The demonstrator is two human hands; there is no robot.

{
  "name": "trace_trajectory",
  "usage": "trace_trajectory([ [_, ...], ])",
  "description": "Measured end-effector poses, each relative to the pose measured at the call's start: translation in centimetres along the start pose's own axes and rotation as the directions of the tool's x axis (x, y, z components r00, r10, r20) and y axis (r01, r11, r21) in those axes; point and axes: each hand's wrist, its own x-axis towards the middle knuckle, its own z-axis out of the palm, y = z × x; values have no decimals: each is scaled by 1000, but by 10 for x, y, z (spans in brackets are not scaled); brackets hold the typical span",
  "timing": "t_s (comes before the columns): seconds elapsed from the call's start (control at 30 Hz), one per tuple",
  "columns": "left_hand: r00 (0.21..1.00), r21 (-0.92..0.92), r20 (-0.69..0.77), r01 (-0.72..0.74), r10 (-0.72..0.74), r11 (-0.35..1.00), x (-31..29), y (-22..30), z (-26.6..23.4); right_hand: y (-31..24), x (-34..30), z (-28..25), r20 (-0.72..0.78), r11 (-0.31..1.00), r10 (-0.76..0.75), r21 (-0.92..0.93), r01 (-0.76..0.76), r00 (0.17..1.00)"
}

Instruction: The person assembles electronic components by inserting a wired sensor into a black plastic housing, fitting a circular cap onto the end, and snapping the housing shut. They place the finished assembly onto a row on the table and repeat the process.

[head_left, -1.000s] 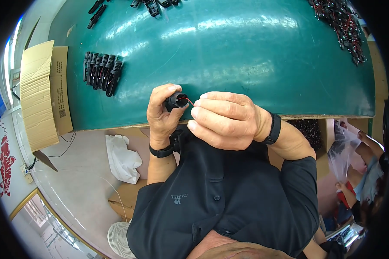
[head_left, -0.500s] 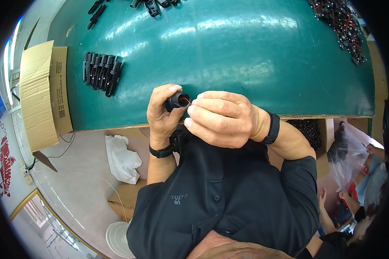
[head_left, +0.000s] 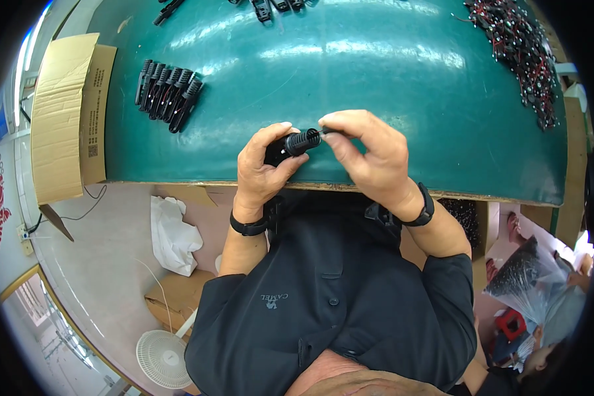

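My left hand is wrapped around a black, tube-shaped plastic housing with a ribbed neck, just above the table's near edge. Its open end points right. At that end, the thumb and fingertips of my right hand pinch a small dark piece, mostly covered by the fingers; I cannot tell its kind. Beyond my left hand, several similar black housings lie side by side on the green table.
A cardboard box stands along the table's left end. More black parts lie at the far edge. Small parts with red wires are heaped in a pile at far right. Lower right, a person is near a clear plastic bag. A fan stands lower left.
The housing has turned so its open end faces right and its ribbed neck shows. My right hand has shifted up and right, its fingers now pinching a dark piece. The view has shifted somewhat.
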Motion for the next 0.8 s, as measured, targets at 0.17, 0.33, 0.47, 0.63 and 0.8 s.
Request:
trace_trajectory([
  [0.17, 999, 46, 11, -32, 32, 998, 0, -1, -2, 9, -7, 2, 153, 764, 447, 447, -465, 881],
  [0.33, 999, 132, 29, -37, 33, 991, 2, 3, -4, 10, -8, -1, 232, 670, 517, 490, -558, 824],
  [0.47, 999, 157, 41, -41, 35, 987, 4, 7, -5, 4, -3, -9, 235, 838, 444, 233, -493, 865],
  [0.63, 998, 150, 49, -55, 48, 987, 4, 5, -7, 7, -5, -8, 176, 963, 271, -53, -266, 946],
  [0.8, 997, 147, 67, -56, 47, 988, 5, 5, -7, 7, -6, -8, 227, 930, 337, 75, -361, 914],
])
